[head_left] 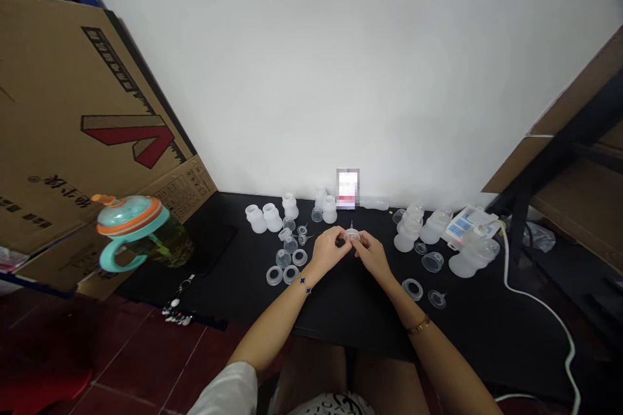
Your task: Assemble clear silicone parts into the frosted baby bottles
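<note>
Above the black table, both my hands pinch a white bottle collar ring (352, 233) from its two sides, with a thin pointed tip standing up from its middle. My left hand (329, 249) is closed on its left edge, and my right hand (372, 253) grips the right edge. Left of my hands lie loose collar rings (274, 275), clear dome caps (283, 258) and small clear nipples (302, 239). Nearer my right arm are another collar ring (412, 289) and a clear disc with a stem (437, 299).
Several white bottles (271, 216) stand along the wall. At right are capped bottles (409, 227) and a white device (470, 225) with a cable (507, 266). A teal-lidded jug (165, 240) stands left, before a cardboard box (73, 110). Keys (178, 311) hang over the table edge.
</note>
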Demonstrator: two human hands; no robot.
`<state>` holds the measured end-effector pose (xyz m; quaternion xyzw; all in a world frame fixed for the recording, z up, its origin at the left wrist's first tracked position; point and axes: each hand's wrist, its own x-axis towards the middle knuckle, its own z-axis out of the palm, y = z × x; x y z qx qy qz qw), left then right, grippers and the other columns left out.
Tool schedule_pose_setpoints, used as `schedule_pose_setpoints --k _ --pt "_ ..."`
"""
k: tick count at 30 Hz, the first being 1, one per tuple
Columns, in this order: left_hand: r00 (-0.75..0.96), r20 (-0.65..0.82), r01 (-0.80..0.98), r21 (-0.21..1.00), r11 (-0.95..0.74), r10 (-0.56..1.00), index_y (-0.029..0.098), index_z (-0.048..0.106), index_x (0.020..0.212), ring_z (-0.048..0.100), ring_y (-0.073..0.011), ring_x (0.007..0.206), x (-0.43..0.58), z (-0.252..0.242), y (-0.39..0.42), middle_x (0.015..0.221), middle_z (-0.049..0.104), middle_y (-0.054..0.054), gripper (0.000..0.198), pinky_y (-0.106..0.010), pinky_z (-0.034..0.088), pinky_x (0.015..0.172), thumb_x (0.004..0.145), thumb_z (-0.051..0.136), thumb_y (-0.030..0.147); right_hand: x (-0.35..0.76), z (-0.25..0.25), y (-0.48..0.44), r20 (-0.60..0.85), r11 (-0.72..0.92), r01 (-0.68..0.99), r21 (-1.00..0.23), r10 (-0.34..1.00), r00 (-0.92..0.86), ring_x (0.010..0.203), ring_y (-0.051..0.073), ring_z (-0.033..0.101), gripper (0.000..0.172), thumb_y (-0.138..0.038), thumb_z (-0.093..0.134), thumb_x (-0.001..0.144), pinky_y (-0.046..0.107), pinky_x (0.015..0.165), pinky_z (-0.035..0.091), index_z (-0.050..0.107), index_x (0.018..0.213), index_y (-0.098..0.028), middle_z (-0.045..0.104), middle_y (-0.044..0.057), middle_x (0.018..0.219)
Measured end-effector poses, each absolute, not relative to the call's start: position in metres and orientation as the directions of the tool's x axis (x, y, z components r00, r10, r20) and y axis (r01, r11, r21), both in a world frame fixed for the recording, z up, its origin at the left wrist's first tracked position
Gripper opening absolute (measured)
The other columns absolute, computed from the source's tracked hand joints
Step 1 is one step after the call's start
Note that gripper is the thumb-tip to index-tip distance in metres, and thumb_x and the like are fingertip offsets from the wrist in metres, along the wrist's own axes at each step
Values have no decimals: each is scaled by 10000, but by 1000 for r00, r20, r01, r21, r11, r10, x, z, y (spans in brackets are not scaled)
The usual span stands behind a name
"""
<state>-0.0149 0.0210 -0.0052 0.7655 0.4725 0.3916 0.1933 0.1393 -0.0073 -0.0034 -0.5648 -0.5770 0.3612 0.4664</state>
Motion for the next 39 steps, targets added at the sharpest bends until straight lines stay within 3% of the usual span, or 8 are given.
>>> schedule_pose_setpoints --k 39 --pt "236 420 579 663 -474 876 219 567 784 583 -143 720 -14 -5 20 781 624 22 85 -252 434 694 853 603 253 143 -10 -4 159 116 376 -919 984 84 483 140 430 306 -519 590 860 268 500 305 625 763 -231 452 -66 508"
